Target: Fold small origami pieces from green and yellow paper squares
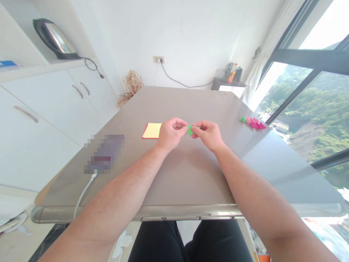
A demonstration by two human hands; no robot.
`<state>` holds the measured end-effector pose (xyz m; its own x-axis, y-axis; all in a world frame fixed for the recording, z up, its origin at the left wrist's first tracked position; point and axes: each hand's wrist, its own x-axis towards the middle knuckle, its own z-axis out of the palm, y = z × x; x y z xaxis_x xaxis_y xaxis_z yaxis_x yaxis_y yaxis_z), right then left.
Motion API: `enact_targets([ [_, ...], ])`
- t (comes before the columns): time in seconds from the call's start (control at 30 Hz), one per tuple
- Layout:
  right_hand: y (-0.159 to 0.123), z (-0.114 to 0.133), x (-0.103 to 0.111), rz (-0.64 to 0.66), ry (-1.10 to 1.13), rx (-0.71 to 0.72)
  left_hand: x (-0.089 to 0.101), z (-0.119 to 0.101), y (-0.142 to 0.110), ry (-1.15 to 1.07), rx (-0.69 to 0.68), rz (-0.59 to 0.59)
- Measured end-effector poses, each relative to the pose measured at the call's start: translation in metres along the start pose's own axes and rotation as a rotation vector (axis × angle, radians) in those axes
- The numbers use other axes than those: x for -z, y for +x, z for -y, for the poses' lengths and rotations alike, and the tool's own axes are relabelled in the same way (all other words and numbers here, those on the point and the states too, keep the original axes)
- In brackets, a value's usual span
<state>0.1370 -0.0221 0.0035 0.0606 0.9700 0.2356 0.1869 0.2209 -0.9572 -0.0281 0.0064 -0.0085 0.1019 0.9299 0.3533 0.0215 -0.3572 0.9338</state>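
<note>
Between my two hands is a small piece of green paper, pinched from both sides above the middle of the table. Thumb and fingers of my left hand close on its left edge. On the opposite edge, my right hand grips it the same way. My fingertips cover much of the paper, so its full shape is hidden. Just left of my left hand lies a pad of pale yellow paper with a red border, partly covered by that hand. Small folded pink paper pieces and a green one rest at the table's right.
A blurred-out dark device with a white cable lies on the grey table at left. Behind the table, a small cabinet carries bottles. A kettle stands on the left shelf; windows line the right.
</note>
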Motion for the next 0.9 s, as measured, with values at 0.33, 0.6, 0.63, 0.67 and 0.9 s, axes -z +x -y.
enact_targets([
  [0.33, -0.0006, -0.0015, -0.0003, -0.058, -0.097, 0.034, -0.0013, -0.0042, -0.0003, -0.155, 0.149, 0.063],
  [0.6, -0.0009, -0.0014, -0.0008, -0.060, -0.074, 0.044, 0.0003, -0.0037, 0.0005, -0.226, 0.211, 0.099],
  [0.63, -0.0011, -0.0009, -0.0009, -0.057, -0.071, 0.043, -0.0001, -0.0036, 0.0002, -0.221, 0.199, 0.095],
  [0.67, -0.0011, -0.0005, -0.0009, -0.053, -0.066, 0.041, -0.0006, -0.0036, -0.0001, -0.213, 0.184, 0.090],
  [0.9, -0.0006, -0.0018, -0.0011, -0.049, -0.071, 0.032, -0.0031, -0.0039, -0.0023, -0.162, 0.137, 0.083],
])
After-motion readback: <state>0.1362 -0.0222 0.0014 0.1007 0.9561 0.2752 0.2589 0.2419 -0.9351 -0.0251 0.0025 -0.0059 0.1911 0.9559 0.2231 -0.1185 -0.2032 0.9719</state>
